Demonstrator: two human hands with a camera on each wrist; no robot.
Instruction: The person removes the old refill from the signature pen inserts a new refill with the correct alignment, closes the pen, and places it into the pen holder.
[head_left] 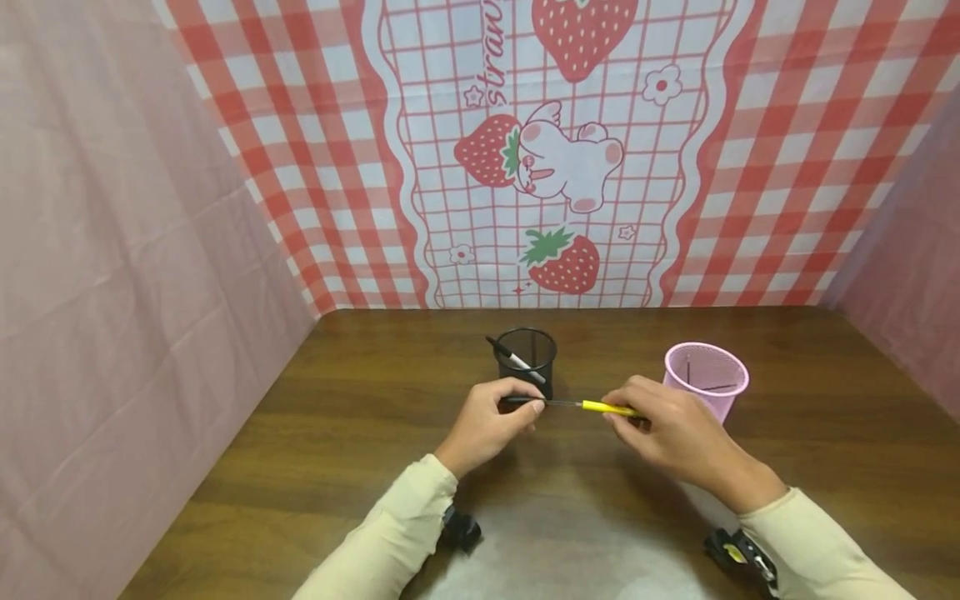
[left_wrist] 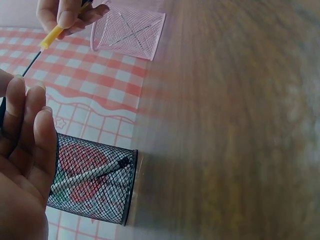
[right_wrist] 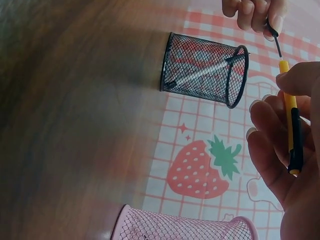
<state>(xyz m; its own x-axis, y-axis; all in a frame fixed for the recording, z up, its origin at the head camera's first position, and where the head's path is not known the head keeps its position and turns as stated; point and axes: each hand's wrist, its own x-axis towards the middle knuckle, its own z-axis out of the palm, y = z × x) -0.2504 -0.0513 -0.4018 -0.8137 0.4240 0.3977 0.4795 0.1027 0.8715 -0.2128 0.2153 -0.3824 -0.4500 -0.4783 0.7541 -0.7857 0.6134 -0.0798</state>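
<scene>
My right hand (head_left: 678,429) grips a slim yellow-and-black tool (right_wrist: 289,107) that looks like a pen-shaped screwdriver. It has a yellow body with a black clip and a thin metal shaft (head_left: 564,403). The shaft runs leftward to a black end piece (right_wrist: 271,28), pinched between the thumb and fingers of my left hand (head_left: 483,421). The tool is held roughly level above the table. Behind my left hand stands a black mesh pen cup (head_left: 527,350) with a black-and-white marker (head_left: 513,358) leaning inside. Just behind my right hand is a pink mesh pen cup (head_left: 705,367), partly hidden by it.
Both cups stand upright on a brown wooden table (head_left: 360,433). A red-and-white checked cloth (head_left: 300,125) with strawberries hangs at the back. Pink cloths (head_left: 135,275) enclose the left and right sides. Black wrist cameras (head_left: 461,529) sit under the sleeves.
</scene>
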